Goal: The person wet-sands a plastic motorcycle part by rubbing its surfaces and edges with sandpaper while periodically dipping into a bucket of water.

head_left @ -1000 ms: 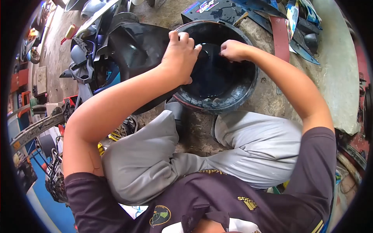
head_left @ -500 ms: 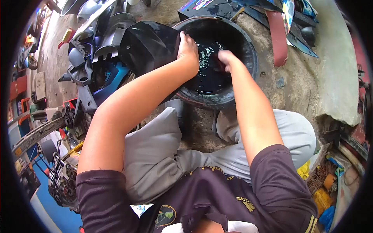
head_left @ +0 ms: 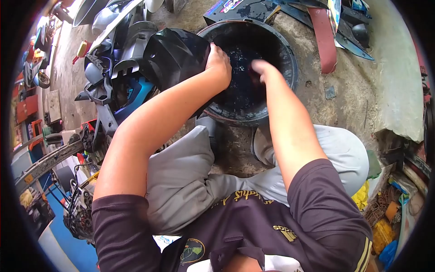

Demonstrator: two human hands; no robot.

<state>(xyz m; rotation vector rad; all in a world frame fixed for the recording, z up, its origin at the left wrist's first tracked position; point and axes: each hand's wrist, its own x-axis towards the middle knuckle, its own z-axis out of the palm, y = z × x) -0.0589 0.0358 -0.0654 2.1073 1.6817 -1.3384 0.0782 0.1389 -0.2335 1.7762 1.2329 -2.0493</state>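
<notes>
I hold a glossy black plastic panel (head_left: 174,54), curved and tilted, by its right edge, overlapping the left rim of a round black basin (head_left: 240,119) that stands open-side up on the floor (head_left: 349,104), dark, rippled water (head_left: 240,93) inside.

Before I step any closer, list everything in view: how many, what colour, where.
Basin: 1, black, upper centre.
Liquid: 1 pool, dark, inside the basin.
Large panel: 1, black, at the basin's left.
Loose panels: several, grey and black, left of the large panel.
Blue part: at least 1, among them.
Box: 1, dark with lettering, behind the basin.
Strip: 1, reddish-brown, upper right.
Slab: 1, pale, far right.
Machinery: count unclear, mostly dark, lower left.
Yellow item: 1, lower right.
Ground: grey-brown, around the basin.
Trousers: 1 pair, light grey, centre.
Shirt: 1, dark, bottom.
Left hand: 1, bare, at the large panel's right edge.
Right hand: 1, bare, blurred, over the basin.
</notes>
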